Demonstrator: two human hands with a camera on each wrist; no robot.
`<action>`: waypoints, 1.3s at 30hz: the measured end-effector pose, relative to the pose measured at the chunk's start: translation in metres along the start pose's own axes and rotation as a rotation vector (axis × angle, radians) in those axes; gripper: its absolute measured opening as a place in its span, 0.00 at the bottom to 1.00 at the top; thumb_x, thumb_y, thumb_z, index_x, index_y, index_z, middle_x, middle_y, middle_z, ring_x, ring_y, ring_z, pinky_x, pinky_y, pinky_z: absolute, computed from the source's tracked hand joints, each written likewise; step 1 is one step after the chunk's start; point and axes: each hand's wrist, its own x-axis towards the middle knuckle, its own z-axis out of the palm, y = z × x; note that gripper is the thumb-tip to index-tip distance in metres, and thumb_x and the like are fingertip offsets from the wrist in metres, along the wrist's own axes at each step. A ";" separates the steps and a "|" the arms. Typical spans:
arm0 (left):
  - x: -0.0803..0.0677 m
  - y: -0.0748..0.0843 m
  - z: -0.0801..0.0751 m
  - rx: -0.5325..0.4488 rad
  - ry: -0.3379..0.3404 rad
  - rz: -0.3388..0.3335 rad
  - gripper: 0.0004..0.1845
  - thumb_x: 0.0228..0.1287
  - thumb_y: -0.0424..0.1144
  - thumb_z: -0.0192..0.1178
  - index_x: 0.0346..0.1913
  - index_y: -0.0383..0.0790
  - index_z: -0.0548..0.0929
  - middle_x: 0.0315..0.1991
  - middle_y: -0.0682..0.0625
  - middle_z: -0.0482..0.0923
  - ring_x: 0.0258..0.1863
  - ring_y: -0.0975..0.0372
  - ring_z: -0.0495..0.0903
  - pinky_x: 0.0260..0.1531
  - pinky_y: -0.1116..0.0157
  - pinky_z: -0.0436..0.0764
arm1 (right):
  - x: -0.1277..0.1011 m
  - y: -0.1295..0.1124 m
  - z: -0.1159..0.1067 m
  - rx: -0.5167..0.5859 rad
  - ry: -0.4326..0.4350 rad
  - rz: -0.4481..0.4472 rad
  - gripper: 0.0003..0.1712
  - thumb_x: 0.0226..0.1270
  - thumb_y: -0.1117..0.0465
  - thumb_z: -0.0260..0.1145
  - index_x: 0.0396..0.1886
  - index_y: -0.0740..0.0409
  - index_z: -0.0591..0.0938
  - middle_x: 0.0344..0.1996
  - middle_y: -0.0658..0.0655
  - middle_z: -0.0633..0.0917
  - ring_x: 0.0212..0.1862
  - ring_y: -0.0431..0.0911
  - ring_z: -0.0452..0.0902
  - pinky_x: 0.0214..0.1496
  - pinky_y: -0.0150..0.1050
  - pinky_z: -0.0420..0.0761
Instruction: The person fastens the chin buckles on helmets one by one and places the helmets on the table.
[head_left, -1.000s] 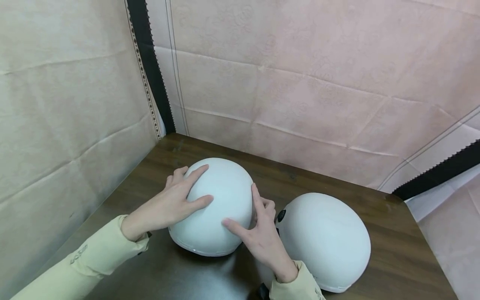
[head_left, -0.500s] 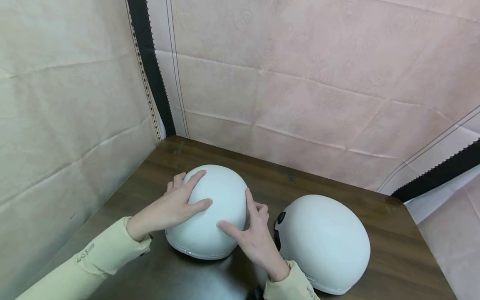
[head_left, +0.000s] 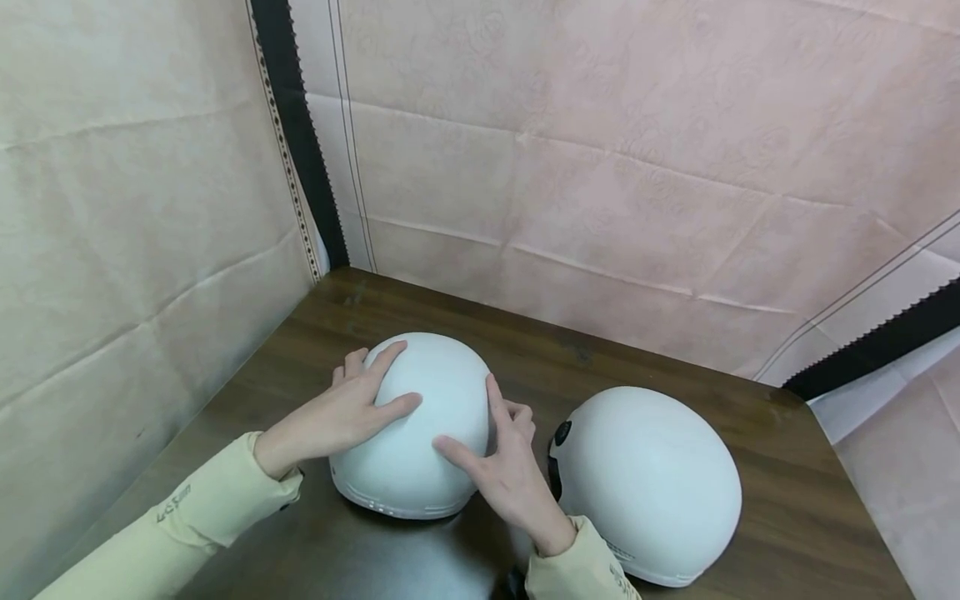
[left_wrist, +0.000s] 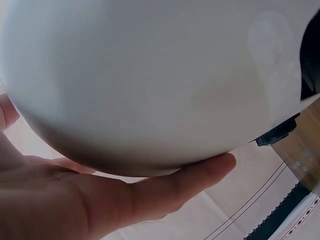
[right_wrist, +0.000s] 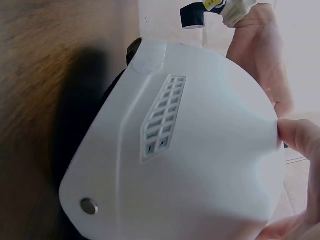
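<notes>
left helmet [head_left: 420, 417] on table [head_left: 787, 500] | between both hands, spread flat on shell

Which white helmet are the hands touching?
The helmet on the left, nearer the corner. The left hand and right hand rest on it. The other helmet sits untouched beside it.

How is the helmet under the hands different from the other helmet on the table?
The left helmet has both hands on it, the left hand and right hand resting on its sides; the right helmet is untouched. The left one sits nearer the table's back corner, and looks smaller from the head view. Both are plain white and rest dome up.
</notes>
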 end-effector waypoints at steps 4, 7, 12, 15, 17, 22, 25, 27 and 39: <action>0.001 -0.002 -0.001 -0.002 0.000 -0.004 0.47 0.61 0.68 0.49 0.74 0.47 0.46 0.67 0.30 0.42 0.62 0.36 0.50 0.38 0.37 0.72 | 0.002 0.000 0.002 -0.002 0.002 -0.005 0.57 0.45 0.25 0.63 0.72 0.26 0.44 0.60 0.54 0.59 0.61 0.51 0.58 0.53 0.54 0.71; 0.002 -0.004 0.000 -0.007 -0.010 -0.006 0.46 0.61 0.67 0.49 0.74 0.47 0.47 0.66 0.30 0.44 0.61 0.36 0.52 0.39 0.38 0.72 | 0.001 0.001 0.004 -0.001 0.011 -0.014 0.58 0.45 0.25 0.63 0.72 0.26 0.45 0.59 0.55 0.59 0.61 0.52 0.58 0.51 0.55 0.72; 0.008 -0.009 -0.001 -0.016 -0.020 0.018 0.45 0.61 0.66 0.50 0.74 0.48 0.47 0.65 0.31 0.46 0.61 0.37 0.54 0.39 0.38 0.72 | 0.002 0.003 0.007 -0.018 0.047 -0.026 0.59 0.42 0.24 0.64 0.73 0.31 0.49 0.56 0.54 0.60 0.58 0.50 0.57 0.48 0.52 0.74; 0.011 -0.011 -0.001 -0.027 -0.020 0.032 0.45 0.61 0.66 0.51 0.74 0.49 0.48 0.66 0.32 0.47 0.62 0.37 0.54 0.40 0.38 0.71 | 0.002 0.003 0.008 -0.032 0.059 -0.015 0.60 0.40 0.23 0.64 0.73 0.32 0.50 0.55 0.53 0.60 0.59 0.50 0.56 0.48 0.51 0.74; 0.012 -0.013 0.000 -0.034 -0.023 0.034 0.45 0.62 0.66 0.51 0.74 0.49 0.47 0.66 0.31 0.45 0.62 0.37 0.52 0.40 0.36 0.70 | 0.002 0.003 0.008 -0.039 0.062 -0.011 0.61 0.39 0.23 0.64 0.73 0.34 0.50 0.55 0.53 0.60 0.59 0.50 0.55 0.48 0.51 0.74; 0.014 -0.016 0.004 -0.039 -0.025 0.036 0.44 0.63 0.65 0.50 0.74 0.50 0.45 0.67 0.30 0.42 0.64 0.34 0.49 0.40 0.33 0.68 | 0.004 0.005 0.009 -0.058 0.067 -0.017 0.61 0.39 0.22 0.64 0.72 0.34 0.51 0.55 0.54 0.60 0.59 0.50 0.54 0.49 0.51 0.73; 0.016 -0.017 0.006 -0.038 -0.019 0.039 0.44 0.63 0.65 0.49 0.74 0.50 0.45 0.67 0.30 0.41 0.64 0.34 0.48 0.40 0.32 0.67 | 0.004 0.006 0.009 -0.072 0.074 -0.019 0.61 0.39 0.22 0.64 0.72 0.34 0.51 0.54 0.54 0.60 0.59 0.50 0.54 0.48 0.52 0.73; 0.017 -0.017 0.007 -0.040 -0.016 0.041 0.44 0.63 0.65 0.49 0.74 0.50 0.45 0.67 0.30 0.41 0.63 0.34 0.49 0.41 0.32 0.67 | 0.005 0.007 0.009 -0.082 0.077 -0.019 0.61 0.38 0.21 0.63 0.72 0.34 0.51 0.54 0.55 0.61 0.58 0.50 0.55 0.48 0.52 0.74; 0.024 -0.020 0.008 -0.046 -0.006 0.058 0.42 0.64 0.63 0.50 0.74 0.51 0.46 0.67 0.31 0.42 0.61 0.36 0.55 0.42 0.34 0.68 | 0.007 0.007 0.007 -0.106 0.071 0.016 0.61 0.38 0.19 0.60 0.72 0.34 0.50 0.54 0.52 0.60 0.58 0.47 0.54 0.49 0.50 0.73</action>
